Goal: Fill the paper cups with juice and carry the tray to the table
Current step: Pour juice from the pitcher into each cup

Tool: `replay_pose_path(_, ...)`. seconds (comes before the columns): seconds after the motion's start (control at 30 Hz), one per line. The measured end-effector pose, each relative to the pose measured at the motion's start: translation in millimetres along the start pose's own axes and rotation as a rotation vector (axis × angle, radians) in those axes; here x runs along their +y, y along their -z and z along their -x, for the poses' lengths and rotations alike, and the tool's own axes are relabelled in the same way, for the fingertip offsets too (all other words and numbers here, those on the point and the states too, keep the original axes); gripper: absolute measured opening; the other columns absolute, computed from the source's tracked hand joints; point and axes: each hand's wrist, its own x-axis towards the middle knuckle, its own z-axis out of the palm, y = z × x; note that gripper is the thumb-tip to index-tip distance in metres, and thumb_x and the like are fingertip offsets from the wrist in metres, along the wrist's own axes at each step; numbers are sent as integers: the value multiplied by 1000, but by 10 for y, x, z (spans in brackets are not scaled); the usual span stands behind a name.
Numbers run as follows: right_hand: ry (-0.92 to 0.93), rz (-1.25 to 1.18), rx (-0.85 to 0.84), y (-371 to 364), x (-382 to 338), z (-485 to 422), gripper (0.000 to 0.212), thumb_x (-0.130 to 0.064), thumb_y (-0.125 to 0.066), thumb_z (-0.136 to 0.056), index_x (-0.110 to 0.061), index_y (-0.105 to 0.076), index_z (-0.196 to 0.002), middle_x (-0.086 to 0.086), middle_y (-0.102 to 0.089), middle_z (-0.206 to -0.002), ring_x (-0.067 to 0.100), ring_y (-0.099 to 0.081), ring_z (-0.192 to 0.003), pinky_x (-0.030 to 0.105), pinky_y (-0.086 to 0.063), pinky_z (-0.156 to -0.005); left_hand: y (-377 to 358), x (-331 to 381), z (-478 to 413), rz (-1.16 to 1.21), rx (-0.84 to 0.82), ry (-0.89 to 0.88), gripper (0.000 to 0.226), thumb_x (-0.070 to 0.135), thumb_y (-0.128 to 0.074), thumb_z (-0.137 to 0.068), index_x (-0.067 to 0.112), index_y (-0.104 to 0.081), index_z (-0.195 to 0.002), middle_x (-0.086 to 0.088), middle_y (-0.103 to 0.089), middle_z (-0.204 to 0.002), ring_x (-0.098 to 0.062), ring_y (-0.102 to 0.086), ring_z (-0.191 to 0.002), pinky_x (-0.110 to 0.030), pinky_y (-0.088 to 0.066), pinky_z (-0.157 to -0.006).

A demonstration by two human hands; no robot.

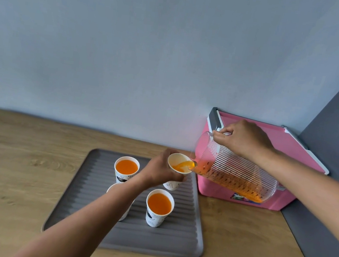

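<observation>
A grey ribbed tray [180,235] lies on the wooden counter. My left hand [159,170] holds a white paper cup [178,160] tilted above the tray's far right corner. My right hand [243,138] grips the handle of a clear ribbed pitcher [238,172], tipped left, and orange juice streams from its spout into that cup. Two cups full of juice stand on the tray, one at the back [126,169] and one at the front [159,206]. Another cup [113,187] is mostly hidden under my left forearm. A further cup [171,185] peeks out below my left hand.
A pink cooler box [287,144] with a grey handle stands in the corner behind the pitcher. A dark grey side wall [336,128] borders the wooden counter [19,162] on the right, and a pale blue wall runs along the back.
</observation>
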Motion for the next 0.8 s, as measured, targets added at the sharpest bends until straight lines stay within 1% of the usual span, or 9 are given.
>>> replay_pose_path(0.13, 1, 3, 4, -5, 9, -16, 41, -59, -59, -85, -26, -78, -101, -3, -76, -108, 20, -67, -91, 28, -49, -76, -10, -13, -11, 6, 2, 7, 68, 32, -88, -62, 34, -45, -115, 12, -57, -107, -7, -58, -97, -30, -53, -84)
replay_pose_path(0.23, 3, 6, 7, -13, 10, -21, 42, -60, -58, -85, -26, -78, -101, -4, -75, -109, 19, -67, -91, 29, -49, -76, -19, -18, -8, 33, -2, 21, 68, 31, -89, -62, 33, -46, -115, 19, -55, -103, -1, -56, -94, -25, -52, -81)
replay_pose_path(0.37, 13, 7, 15, -16, 6, -25, 41, -58, -58, -86, -25, -79, -100, -3, -76, -107, 17, -63, -82, 26, -44, -71, -31, -46, -7, 45, -6, 28, 73, 32, -88, -62, 29, -45, -121, 12, -55, -109, -6, -56, -97, -22, -50, -78)
replay_pose_path(0.47, 17, 4, 17, -14, 6, -26, 41, -57, -58, -86, -25, -78, -100, -2, -76, -107, 17, -64, -84, 26, -43, -71, -35, -54, -11, 46, -7, 33, 74, 33, -88, -63, 29, -44, -122, 14, -53, -108, -6, -55, -98, -20, -49, -77)
replay_pose_path(0.57, 22, 9, 22, -11, -6, -23, 40, -57, -58, -86, -25, -79, -97, -2, -76, -104, 15, -60, -79, 26, -42, -69, -38, -62, -20, 51, -3, 37, 74, 34, -88, -62, 30, -44, -121, 14, -53, -108, -5, -55, -96, -17, -48, -74)
replay_pose_path(0.67, 31, 14, 28, -6, -14, -22, 39, -55, -58, -86, -24, -80, -96, -2, -76, -103, 15, -60, -78, 25, -40, -68, -40, -66, -20, 54, -4, 39, 73, 33, -88, -62, 31, -43, -120, 14, -53, -108, -2, -54, -94, -16, -47, -73)
replay_pose_path(0.8, 30, 20, 38, -2, -18, -21, 40, -56, -58, -86, -24, -79, -99, -2, -76, -106, 14, -58, -78, 25, -39, -69, -43, -72, -24, 49, -3, 36, 74, 33, -88, -63, 30, -43, -122, 12, -53, -111, -5, -55, -96, -16, -47, -73)
